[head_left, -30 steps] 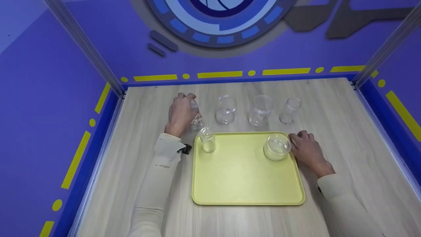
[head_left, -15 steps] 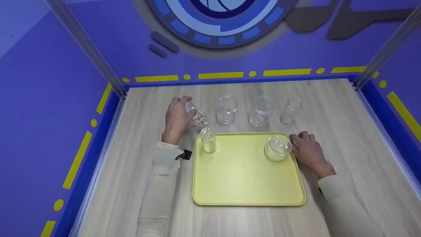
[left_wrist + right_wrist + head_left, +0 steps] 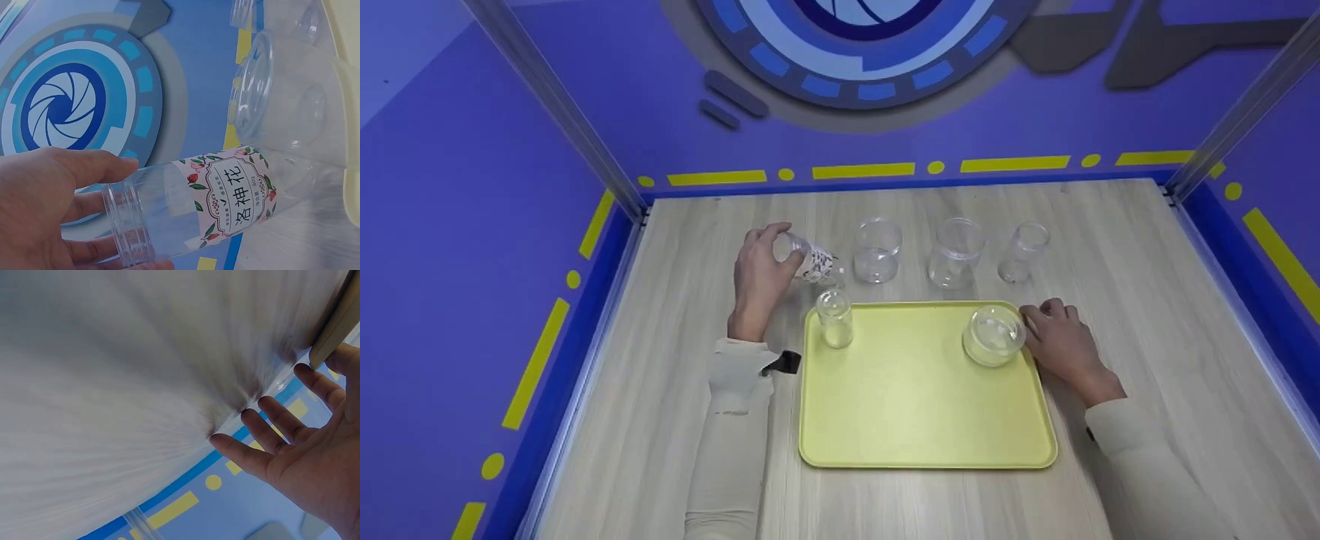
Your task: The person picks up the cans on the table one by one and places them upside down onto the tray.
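Observation:
My left hand grips a clear jar round its threaded mouth, thumb on one side and fingers on the other. The jar leans over, mouth to the left and base to the right, above the table near the tray's far left corner. Its label, pink flowers and Chinese characters, faces the left wrist camera. A yellow tray bears a narrow clear jar at far left and a low round clear container at far right. Beside the tray's right edge, my right hand has spread fingers, fingertips on the table, thumb at the rim.
Behind the tray stand two wide clear jars and, to their right, a narrow clear jar. Blue walls with yellow marks close off the table's back and sides.
The labelled jar has tipped further over, its base swinging right while my left hand moved slightly left and turned. My right hand and the things on the tray have stayed put.

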Demonstrator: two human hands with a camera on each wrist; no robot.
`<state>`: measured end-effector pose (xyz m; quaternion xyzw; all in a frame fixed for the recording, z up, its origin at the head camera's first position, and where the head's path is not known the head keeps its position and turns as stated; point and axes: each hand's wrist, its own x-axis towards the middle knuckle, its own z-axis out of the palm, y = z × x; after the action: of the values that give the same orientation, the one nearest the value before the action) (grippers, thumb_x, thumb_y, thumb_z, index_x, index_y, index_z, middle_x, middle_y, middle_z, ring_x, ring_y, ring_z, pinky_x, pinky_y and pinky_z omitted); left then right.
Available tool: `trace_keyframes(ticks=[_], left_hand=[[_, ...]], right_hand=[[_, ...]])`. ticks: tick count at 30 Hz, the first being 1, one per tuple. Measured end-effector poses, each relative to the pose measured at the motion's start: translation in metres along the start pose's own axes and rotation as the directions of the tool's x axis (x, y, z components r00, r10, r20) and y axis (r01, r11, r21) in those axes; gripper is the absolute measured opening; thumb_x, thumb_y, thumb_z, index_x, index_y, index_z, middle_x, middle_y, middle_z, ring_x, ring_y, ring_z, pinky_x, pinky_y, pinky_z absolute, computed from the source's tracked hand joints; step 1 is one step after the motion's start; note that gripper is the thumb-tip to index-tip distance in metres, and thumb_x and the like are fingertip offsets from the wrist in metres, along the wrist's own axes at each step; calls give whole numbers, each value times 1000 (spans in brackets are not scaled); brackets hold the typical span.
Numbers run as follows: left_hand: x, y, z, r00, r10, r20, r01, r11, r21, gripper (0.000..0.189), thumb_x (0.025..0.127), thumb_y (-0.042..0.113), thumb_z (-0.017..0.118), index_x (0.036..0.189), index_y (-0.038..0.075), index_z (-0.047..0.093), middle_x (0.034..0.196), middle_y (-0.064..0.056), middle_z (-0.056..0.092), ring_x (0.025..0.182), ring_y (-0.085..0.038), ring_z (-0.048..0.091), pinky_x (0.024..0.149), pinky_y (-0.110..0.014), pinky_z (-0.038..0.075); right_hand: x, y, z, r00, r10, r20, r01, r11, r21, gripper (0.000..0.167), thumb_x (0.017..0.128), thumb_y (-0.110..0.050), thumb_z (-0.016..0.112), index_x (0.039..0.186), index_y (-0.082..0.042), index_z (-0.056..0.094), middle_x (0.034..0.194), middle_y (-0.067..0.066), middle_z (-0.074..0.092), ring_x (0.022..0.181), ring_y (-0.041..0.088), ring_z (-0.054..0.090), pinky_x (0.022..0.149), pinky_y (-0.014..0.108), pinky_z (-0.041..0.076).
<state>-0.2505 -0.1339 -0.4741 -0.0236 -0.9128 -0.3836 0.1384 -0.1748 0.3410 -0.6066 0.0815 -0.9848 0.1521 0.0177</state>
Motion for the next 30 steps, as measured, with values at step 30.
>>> trace_keyframes(ticks=[30], left_hand=[[-21,-14,1,992,-100,-82,81,976,-200,47,93,17,78,137,5,69,129,-22,67,118,-38,65,104,-48,49]], right_hand=[[1,0,-1,1000,-10,-14,10,1000,7,38,110,-30,58,136,-3,62,124,33,52,110,55,51,77,71,50]])
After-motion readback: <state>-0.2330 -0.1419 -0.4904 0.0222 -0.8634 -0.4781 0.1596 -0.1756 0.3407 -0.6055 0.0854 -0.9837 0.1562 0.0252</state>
